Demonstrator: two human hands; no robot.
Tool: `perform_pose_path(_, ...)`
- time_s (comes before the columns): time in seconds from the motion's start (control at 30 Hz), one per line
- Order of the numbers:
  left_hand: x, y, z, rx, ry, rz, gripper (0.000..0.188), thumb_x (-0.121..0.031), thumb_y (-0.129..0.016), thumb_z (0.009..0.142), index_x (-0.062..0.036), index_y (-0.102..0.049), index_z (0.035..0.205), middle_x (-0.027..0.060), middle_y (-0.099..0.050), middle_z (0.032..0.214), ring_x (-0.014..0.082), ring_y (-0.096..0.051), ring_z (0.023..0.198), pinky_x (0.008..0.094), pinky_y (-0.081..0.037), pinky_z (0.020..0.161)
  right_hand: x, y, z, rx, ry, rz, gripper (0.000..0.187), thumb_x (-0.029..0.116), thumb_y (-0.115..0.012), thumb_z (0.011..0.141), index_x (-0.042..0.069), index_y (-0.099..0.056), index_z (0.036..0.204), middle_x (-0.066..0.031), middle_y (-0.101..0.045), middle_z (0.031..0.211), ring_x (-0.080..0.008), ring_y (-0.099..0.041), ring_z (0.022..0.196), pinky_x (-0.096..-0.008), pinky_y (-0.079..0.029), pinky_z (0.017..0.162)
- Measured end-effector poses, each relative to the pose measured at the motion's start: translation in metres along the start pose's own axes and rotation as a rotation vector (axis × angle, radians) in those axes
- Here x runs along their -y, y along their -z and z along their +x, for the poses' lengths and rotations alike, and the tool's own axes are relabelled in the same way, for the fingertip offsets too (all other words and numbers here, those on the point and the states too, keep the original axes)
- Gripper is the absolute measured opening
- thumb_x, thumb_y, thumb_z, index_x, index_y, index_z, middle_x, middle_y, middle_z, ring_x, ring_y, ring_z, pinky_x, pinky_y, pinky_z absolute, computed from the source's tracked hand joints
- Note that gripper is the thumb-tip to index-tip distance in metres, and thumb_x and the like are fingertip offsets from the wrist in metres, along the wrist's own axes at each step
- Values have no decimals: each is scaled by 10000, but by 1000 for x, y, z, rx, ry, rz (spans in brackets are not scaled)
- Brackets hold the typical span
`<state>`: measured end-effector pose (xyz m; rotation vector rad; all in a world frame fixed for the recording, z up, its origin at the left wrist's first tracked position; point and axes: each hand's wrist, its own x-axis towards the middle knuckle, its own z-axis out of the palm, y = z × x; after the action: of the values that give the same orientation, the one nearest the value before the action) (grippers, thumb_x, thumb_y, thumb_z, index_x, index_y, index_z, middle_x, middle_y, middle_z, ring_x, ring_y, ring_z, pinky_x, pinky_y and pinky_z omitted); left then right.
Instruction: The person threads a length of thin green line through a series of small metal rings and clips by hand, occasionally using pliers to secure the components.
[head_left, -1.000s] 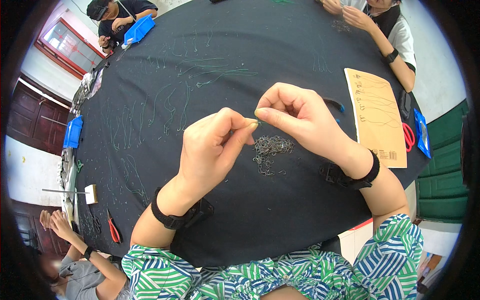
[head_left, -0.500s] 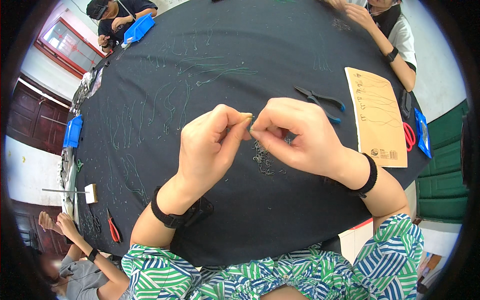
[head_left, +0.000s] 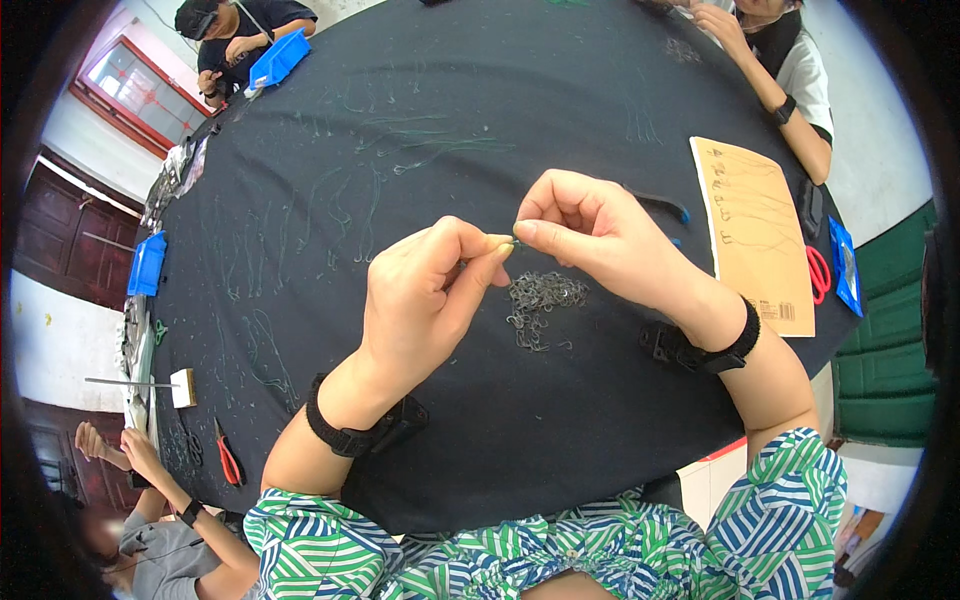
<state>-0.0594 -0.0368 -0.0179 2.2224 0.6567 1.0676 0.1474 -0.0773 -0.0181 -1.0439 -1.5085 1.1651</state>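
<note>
My left hand (head_left: 428, 290) and my right hand (head_left: 598, 232) meet over the middle of the black-covered table, both closed in a pinch. A short bit of thin green fishing line (head_left: 516, 241) shows between their fingertips; whether a hook is on it is hidden by the fingers. Just below my right hand lies a pile of small metal fish hooks (head_left: 545, 300). Several lengths of green line (head_left: 435, 150) with tiny hooks at their ends are laid out beyond and to the left.
Pliers (head_left: 660, 205) are partly behind my right hand. A tan card (head_left: 760, 270) with hooks and lines, red-handled scissors (head_left: 818, 275) and a blue packet (head_left: 846, 265) lie right. Red-handled pliers (head_left: 228, 460) lie left. Blue trays (head_left: 148, 264) stand along the edge. Other people sit around.
My right hand has shifted up and slightly right, its fingers curling more. It now uncovers the hook pile and covers much of the pliers. My left hand has barely moved, still pinching.
</note>
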Motion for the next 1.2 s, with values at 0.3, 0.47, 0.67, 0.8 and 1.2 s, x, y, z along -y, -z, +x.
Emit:
perform_pose_path(0.3,-5,2,1,-34,40,-31,48,1,-656,906,4,-617,879,55,-669,705,89,-631,618,221,-466,532,-2,-14,-7,-44,113,-137,120,92,-642,891,32,-569,816,23,-555,685,-57,-499,622,-237,-398,556)
perform_pose_path(0.47,-4,-1,1,-46,52,-73,35,10,-647,909,11,-613,903,62,-675,716,78,-632,629,216,-477,544,3,-18,-7,-127,537,-568,113,-24,-675,724,38,-581,735,-73,-547,653,-209,-542,564,-319,-414,506)
perform_pose_path(0.67,-5,2,1,-31,59,-39,28,12,-642,910,14,-615,906,65,-679,729,89,-647,646,217,-492,560,11,-17,-7,-127,656,-701,103,23,-670,748,68,-589,791,-75,-564,727,-268,-585,667,-376,-475,576)
perform_pose_path(0.8,1,-2,1,-66,-14,-57,31,12,-648,904,6,-622,887,62,-678,723,108,-653,641,230,-488,552,14,-10,-3,-179,805,-765,168,-28,-737,702,44,-645,822,-64,-560,692,-210,-552,601,-316,-422,513)
perform_pose_path(1.2,-9,3,0,26,79,-28,72,-42,-674,902,-11,-632,853,49,-687,712,106,-638,613,238,-470,539,18,-2,-3,-130,291,-433,111,113,-681,881,18,-624,883,-37,-600,719,-110,-560,637,-264,-427,561)
